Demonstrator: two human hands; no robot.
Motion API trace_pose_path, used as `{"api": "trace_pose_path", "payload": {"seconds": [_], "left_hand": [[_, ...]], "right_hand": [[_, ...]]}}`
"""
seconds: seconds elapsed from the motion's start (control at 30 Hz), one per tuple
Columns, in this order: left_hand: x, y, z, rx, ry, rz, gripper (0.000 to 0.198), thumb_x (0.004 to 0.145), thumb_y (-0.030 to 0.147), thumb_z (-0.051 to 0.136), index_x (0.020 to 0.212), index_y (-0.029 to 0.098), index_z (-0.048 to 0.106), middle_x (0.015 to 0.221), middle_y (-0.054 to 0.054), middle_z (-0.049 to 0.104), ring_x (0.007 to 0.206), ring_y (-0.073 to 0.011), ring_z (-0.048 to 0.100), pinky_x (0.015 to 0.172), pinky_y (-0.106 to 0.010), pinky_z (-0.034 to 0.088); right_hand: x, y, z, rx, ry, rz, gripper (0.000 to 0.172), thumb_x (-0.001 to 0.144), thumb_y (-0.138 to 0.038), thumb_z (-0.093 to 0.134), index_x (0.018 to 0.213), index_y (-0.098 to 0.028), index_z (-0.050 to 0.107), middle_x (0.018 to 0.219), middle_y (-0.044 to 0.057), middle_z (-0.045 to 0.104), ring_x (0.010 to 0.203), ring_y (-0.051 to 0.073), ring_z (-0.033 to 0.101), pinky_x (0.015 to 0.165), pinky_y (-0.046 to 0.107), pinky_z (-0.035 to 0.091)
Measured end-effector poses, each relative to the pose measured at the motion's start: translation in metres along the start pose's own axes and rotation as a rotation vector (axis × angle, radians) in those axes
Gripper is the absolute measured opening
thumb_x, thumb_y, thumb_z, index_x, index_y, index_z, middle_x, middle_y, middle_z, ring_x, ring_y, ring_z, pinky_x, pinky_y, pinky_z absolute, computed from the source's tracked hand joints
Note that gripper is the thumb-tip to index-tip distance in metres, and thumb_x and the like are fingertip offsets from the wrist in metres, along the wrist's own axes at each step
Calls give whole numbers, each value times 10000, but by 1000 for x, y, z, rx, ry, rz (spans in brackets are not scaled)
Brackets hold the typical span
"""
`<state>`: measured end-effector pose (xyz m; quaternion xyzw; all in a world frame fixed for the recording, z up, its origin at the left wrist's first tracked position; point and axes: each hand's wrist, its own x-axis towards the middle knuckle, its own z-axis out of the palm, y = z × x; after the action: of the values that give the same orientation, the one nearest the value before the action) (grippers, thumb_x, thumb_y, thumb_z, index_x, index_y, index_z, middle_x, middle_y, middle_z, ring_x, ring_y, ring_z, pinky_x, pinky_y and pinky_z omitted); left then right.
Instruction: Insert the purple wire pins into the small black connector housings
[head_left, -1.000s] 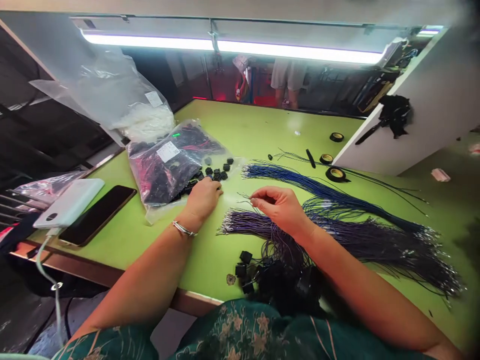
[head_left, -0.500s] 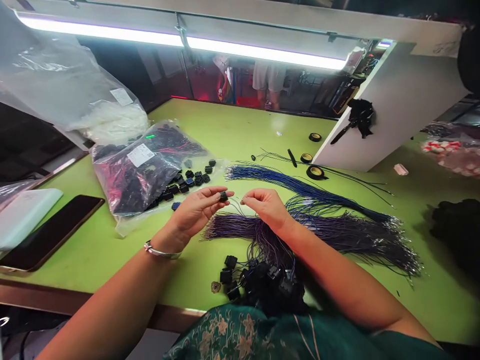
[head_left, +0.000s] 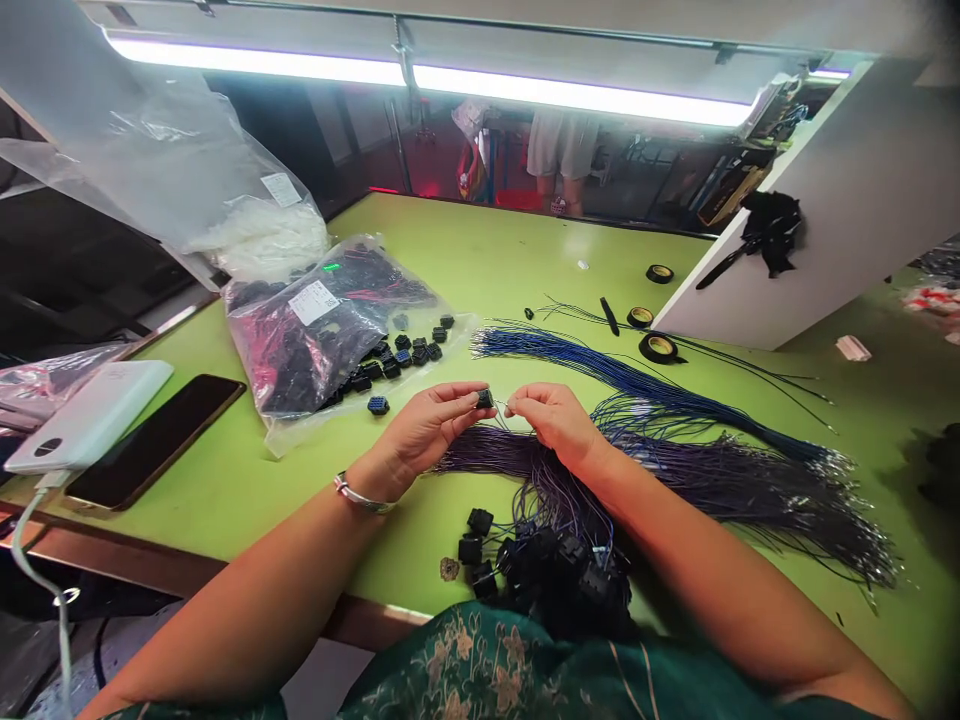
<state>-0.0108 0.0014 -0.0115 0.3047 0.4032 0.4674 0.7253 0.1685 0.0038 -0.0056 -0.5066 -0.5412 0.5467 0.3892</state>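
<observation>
Between the thumb and fingers of my left hand is a small black connector housing. My right hand pinches the end of a thin wire, its tip close to the housing; whether it touches cannot be made out. Below both hands lies a bundle of dark purple wires, and behind it a bundle of blue wires. Near my body sits a pile of black connectors with wires attached. Several loose black housings lie beyond my left hand, one blue-faced housing apart from them.
A clear bag of black parts lies at the left. Nearer are a phone and a white power bank with a cable. Tape rolls stand by a white panel at the right. A person stands beyond the table.
My view has turned a little left, so the scene sits further right. My right hand's wire tip and the housing have come closer together.
</observation>
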Motion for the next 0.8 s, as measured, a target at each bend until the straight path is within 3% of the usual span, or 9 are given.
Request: {"api": "trace_pose_path", "payload": {"seconds": [0.33, 0.5, 0.67, 0.8], "left_hand": [[3, -7, -1, -24, 24, 39, 125, 692, 177, 779, 780, 103, 730, 820, -67, 731, 783, -159, 694, 842, -288, 539], [0, -4, 2, 12, -8, 5, 350, 646, 87, 784, 987, 150, 735, 917, -75, 749, 836, -148, 682, 873, -283, 500], [-2, -5, 2, 112, -101, 86, 282, 653, 161, 791, 931, 126, 754, 957, -117, 749, 888, -199, 676, 878, -321, 484], [1, -9, -1, 144, -79, 138, 337, 638, 179, 810, 967, 166, 744, 880, -73, 754, 760, -159, 686, 777, -286, 509]], "right_hand": [[2, 6, 1, 13, -29, 12, 148, 670, -287, 583, 621, -162, 646, 378, -90, 289, 407, 67, 280, 450, 230, 233], [-2, 4, 3, 47, -72, 7, 168, 675, -320, 590, 626, -166, 634, 389, -93, 290, 407, 57, 242, 438, 225, 208], [-4, 0, 3, 68, -84, 37, 160, 656, -322, 599, 618, -170, 632, 395, -89, 292, 421, 60, 261, 447, 225, 212], [-3, 1, 2, 66, -79, 36, 156, 643, -319, 595, 609, -170, 627, 392, -89, 297, 421, 63, 277, 453, 229, 219]]}}
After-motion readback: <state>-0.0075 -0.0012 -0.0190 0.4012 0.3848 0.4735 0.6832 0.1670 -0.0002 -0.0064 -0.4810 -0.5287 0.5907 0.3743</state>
